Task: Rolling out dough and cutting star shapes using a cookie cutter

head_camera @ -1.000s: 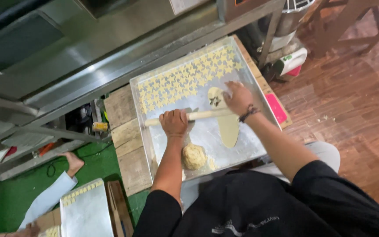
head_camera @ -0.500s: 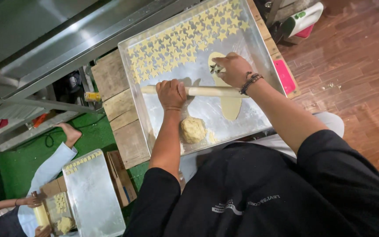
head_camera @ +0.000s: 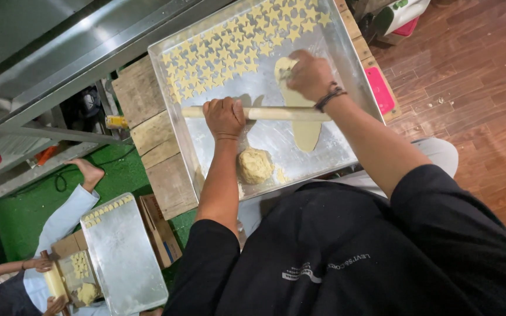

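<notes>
The left hand (head_camera: 224, 117) is closed over the middle of a wooden rolling pin (head_camera: 256, 113) lying across the metal baking tray (head_camera: 352, 76) at frame centre; the right hand (head_camera: 308, 75) curls down onto the upper end of a thin, pale rolled dough strip (head_camera: 306, 131), its grip unclear; several rows of cut star cookies (head_camera: 235, 41) already fill the tray's top; a rough, crumbly dough lump (head_camera: 255, 165) below remains unrolled; at lower left another person works a second tray (head_camera: 127, 257).
</notes>
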